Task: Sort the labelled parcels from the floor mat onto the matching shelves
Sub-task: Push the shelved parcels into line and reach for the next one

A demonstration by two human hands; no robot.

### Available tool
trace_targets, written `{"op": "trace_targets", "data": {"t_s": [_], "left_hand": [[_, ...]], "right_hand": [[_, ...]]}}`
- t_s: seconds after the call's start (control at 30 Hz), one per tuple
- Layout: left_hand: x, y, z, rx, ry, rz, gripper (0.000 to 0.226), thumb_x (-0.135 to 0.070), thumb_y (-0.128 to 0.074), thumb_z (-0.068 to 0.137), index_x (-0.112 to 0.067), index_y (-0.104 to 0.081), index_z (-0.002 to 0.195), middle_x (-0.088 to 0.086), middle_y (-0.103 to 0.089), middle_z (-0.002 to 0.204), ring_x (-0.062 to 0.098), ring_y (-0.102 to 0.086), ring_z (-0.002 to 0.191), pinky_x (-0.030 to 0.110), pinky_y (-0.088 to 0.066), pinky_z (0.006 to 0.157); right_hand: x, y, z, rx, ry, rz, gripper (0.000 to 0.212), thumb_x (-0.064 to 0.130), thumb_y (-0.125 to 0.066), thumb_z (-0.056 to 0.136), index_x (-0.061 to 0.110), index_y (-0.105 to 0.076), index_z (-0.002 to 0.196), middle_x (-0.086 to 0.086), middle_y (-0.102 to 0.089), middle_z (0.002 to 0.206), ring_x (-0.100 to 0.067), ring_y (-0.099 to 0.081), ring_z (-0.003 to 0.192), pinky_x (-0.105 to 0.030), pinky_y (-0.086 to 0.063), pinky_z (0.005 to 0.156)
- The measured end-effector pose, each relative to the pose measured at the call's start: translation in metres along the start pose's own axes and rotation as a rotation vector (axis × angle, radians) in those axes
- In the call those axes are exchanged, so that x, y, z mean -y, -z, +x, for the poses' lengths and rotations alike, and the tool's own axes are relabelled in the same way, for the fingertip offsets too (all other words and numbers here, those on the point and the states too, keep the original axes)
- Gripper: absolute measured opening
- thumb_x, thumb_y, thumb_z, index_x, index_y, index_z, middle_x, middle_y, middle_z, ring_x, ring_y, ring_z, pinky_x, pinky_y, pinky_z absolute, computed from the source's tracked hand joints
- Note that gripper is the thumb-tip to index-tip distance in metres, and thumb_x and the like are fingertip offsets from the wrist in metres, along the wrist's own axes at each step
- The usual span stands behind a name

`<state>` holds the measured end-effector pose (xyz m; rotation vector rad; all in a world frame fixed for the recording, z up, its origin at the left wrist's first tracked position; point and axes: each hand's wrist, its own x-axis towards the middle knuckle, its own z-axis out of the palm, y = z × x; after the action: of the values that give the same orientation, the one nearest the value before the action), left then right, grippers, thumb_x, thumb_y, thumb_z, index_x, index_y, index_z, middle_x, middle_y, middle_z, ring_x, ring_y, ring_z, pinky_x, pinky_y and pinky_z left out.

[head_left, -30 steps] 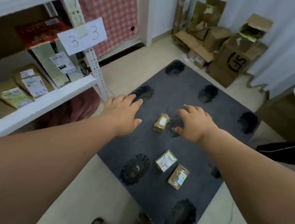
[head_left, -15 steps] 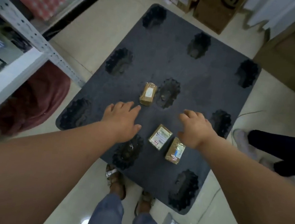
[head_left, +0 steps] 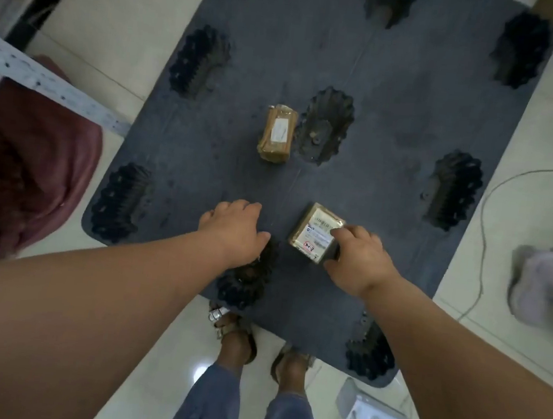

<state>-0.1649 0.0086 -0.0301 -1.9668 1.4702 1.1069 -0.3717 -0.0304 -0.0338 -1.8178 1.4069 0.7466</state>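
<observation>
My right hand [head_left: 357, 258] is now closing on the near labelled parcel [head_left: 315, 231] on the floor mat [head_left: 398, 126], ready to lift it for shelving, while my left hand [head_left: 233, 228] is hovering relaxed, holding nothing.

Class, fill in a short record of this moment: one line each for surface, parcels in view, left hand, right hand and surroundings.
surface: dark floor mat
parcels in view: brown taped parcel lying mid-mat; labelled parcel nearer the person
left hand: above the mat, holding nothing
right hand: fingers on the labelled parcel's right edge; grip unclear
surroundings: shelf frame and reddish cloth at left
</observation>
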Motion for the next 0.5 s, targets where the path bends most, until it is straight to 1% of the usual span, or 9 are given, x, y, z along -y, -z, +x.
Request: {"op": "trace_targets", "data": {"t_s": [0.07,0.17,0.27,0.37,0.43,0.5], "left_hand": [[-0.007,-0.019,0.019,0.046,0.02,-0.021,0.066,-0.05,-0.04,0.101,-0.022,-0.017,0.157,0.003,-0.021,0.162,0.029,-0.021,0.146,0.045,-0.023,0.116],[-0.019,-0.047,0.052,0.102,0.03,-0.047,0.065,-0.048,-0.04,0.102,-0.022,-0.018,0.157,0.004,-0.022,0.162,0.029,-0.021,0.147,0.044,-0.023,0.116],[-0.028,-0.076,0.087,0.146,0.036,-0.105,0.062,-0.045,-0.041,0.102,-0.022,-0.021,0.157,0.005,-0.025,0.16,0.029,-0.026,0.145,0.045,-0.026,0.116],[-0.038,-0.105,0.119,0.19,0.038,-0.169,0.059,-0.039,-0.042,0.104,-0.019,-0.022,0.156,0.007,-0.024,0.161,0.029,-0.028,0.144,0.045,-0.028,0.117],[-0.043,-0.123,0.138,0.213,0.039,-0.219,0.057,-0.031,-0.042,0.104,-0.016,-0.022,0.156,0.008,-0.024,0.161,0.028,-0.03,0.143,0.04,-0.03,0.117],[-0.048,-0.136,0.156,0.212,0.043,-0.302,0.05,-0.019,-0.043,0.103,-0.014,-0.032,0.151,0.009,-0.034,0.155,0.026,-0.04,0.136,0.031,-0.036,0.109]], "right_hand": [[-0.013,-0.016,0.017,0.037,-0.027,0.058,0.06,0.031,-0.058,0.091,0.019,-0.038,0.146,-0.007,-0.035,0.149,-0.032,-0.031,0.136,-0.043,-0.036,0.11],[-0.033,-0.039,0.042,0.065,-0.076,0.122,0.058,0.03,-0.058,0.092,0.018,-0.039,0.146,-0.007,-0.036,0.148,-0.031,-0.038,0.133,-0.045,-0.041,0.106],[-0.051,-0.065,0.07,0.102,-0.121,0.172,0.058,0.028,-0.058,0.094,0.016,-0.037,0.147,-0.01,-0.037,0.148,-0.031,-0.046,0.128,-0.041,-0.045,0.102],[-0.064,-0.092,0.094,0.134,-0.158,0.244,0.055,0.025,-0.057,0.095,0.014,-0.038,0.145,-0.011,-0.046,0.143,-0.031,-0.05,0.125,-0.039,-0.046,0.098],[-0.07,-0.11,0.11,0.148,-0.192,0.303,0.052,0.025,-0.058,0.095,0.012,-0.041,0.143,-0.012,-0.049,0.139,-0.031,-0.051,0.123,-0.038,-0.046,0.098],[-0.073,-0.126,0.124,0.151,-0.223,0.376,0.047,0.026,-0.06,0.094,0.011,-0.045,0.136,-0.011,-0.053,0.132,-0.031,-0.054,0.116,-0.038,-0.048,0.095]]}}
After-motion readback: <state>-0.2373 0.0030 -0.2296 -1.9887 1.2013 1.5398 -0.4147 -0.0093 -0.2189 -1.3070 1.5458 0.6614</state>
